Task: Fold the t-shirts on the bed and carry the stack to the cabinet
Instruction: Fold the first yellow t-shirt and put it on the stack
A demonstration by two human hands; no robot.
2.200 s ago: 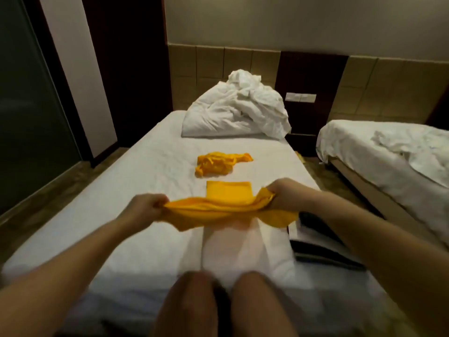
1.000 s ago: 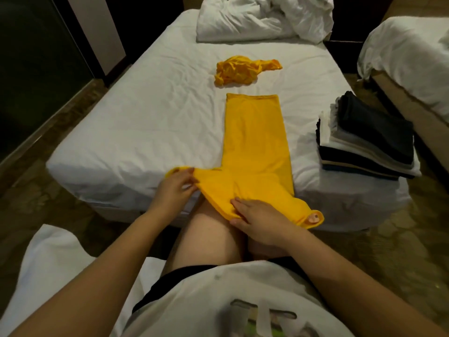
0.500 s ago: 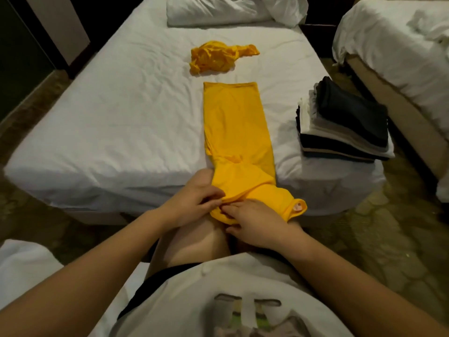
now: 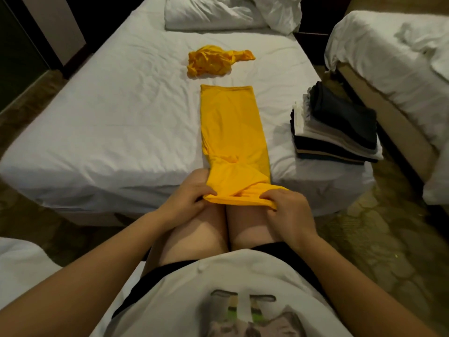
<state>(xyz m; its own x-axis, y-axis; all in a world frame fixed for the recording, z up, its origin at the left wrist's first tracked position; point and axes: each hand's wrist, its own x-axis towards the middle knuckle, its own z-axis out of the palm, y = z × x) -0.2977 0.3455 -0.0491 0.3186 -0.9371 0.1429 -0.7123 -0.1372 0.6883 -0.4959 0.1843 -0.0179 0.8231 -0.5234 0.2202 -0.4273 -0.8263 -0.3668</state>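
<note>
Two beds share the view: the bed [image 4: 116, 122] that carries the work spreads from nine o'clock round to one o'clock, and a second bed [image 4: 393, 59] stands at two o'clock across a strip of floor. White bedding [image 4: 228, 13] is heaped at twelve o'clock, at the head of the working bed. Down the middle lies the yellow t-shirt [image 4: 230, 122], already narrowed into a long strip that runs from twelve o'clock toward six, its near end hanging off the mattress edge over the person's knees. At three o'clock of that strip, apart from it near the bed's corner, sits the stack [image 4: 340, 135] of folded dark and pale shirts. Just beyond the strip's far hem, at twelve o'clock of it, a crumpled yellow t-shirt [image 4: 216, 60] waits unfolded. The left hand [image 4: 187, 199] and the right hand [image 4: 289, 210] meet the strip's near end at seven and five o'clock of it, and the fingers [image 4: 269, 197] of both are clenched on the fabric, pinching its bunched edge at either corner. I judge the step in hand to be the crosswise fold of this shirt: the next move calls for lifting the gripped end evenly and laying it forward toward the far hem, keeping the side edges aligned. The crumpled shirt and the carry remain; no cabinet is recognisable here.
</note>
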